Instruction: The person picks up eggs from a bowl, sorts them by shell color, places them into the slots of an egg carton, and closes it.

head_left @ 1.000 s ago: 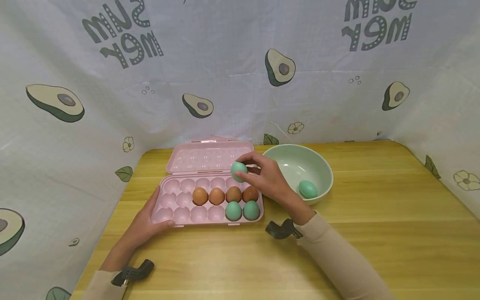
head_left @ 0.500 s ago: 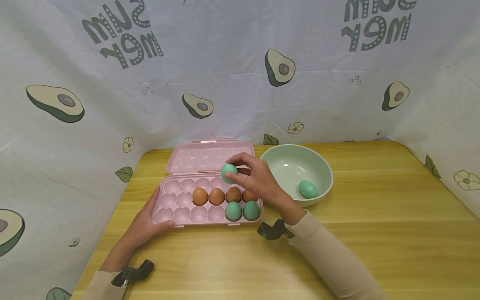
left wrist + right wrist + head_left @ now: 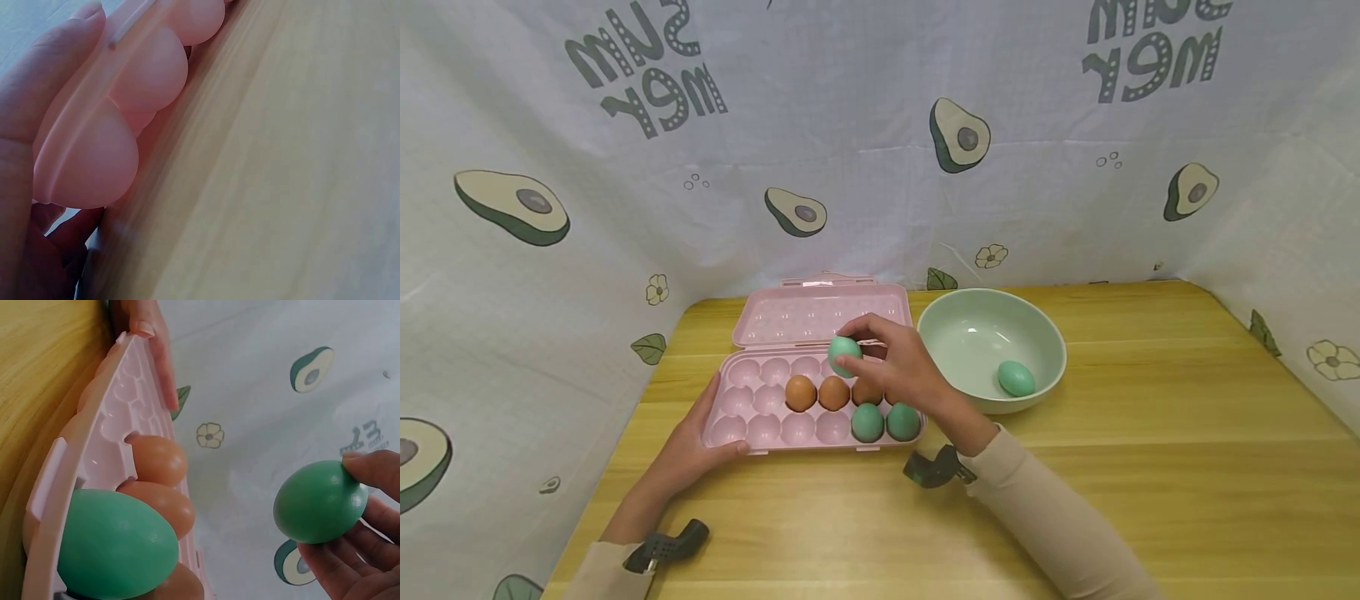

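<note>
In the head view my left hand (image 3: 688, 454) grips the left end of a pink egg carton (image 3: 763, 428), thumb at the front edge. The left wrist view shows the thumb (image 3: 53, 69) over the rim, other fingers lower by the cups. My right hand (image 3: 901, 367) pinches a green egg (image 3: 844, 357) between thumb and fingertips, held above the carton's back row. Several brown eggs (image 3: 801, 393) sit in the middle row, the rightmost partly hidden by the right hand. Two green eggs (image 3: 867, 423) fill the right end of the front row.
Right of the carton stands a light green bowl (image 3: 955, 333) with one green egg (image 3: 1016, 379) inside. The carton's lid (image 3: 820, 312) lies folded back behind it. A wooden table (image 3: 820, 525) carries everything, with an avocado-print curtain (image 3: 865, 108) behind.
My right hand has moved left and slightly down with the green egg, from near the carton's right end towards the middle of its back row. The left hand stays put.
</note>
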`<move>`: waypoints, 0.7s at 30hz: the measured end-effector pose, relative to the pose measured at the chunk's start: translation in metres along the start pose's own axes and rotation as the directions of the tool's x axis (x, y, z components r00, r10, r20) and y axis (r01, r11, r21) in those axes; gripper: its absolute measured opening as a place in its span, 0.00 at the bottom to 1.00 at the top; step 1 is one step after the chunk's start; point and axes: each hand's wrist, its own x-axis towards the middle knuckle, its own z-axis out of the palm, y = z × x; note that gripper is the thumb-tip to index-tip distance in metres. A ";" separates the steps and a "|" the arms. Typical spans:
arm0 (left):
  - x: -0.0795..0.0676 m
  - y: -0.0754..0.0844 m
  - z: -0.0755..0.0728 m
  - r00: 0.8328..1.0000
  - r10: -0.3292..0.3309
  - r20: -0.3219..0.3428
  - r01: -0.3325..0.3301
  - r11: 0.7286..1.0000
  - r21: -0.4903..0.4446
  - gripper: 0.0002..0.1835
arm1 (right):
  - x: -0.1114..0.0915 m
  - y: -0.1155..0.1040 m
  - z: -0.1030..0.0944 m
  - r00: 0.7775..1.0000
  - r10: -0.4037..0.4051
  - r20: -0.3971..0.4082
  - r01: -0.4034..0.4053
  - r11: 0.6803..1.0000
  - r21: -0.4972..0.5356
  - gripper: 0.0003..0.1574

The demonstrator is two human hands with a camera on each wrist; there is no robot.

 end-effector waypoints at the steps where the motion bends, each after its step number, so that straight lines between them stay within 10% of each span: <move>1: 0.000 0.000 0.000 1.000 0.000 0.000 0.000 1.000 -0.001 0.63 | 0.000 0.000 0.001 1.000 0.000 0.002 0.000 1.000 0.005 0.15; 21: 0.000 0.002 -0.001 1.000 -0.002 -0.001 0.002 1.000 0.003 0.63 | -0.004 0.006 0.006 0.999 0.016 0.052 -0.017 1.000 0.025 0.16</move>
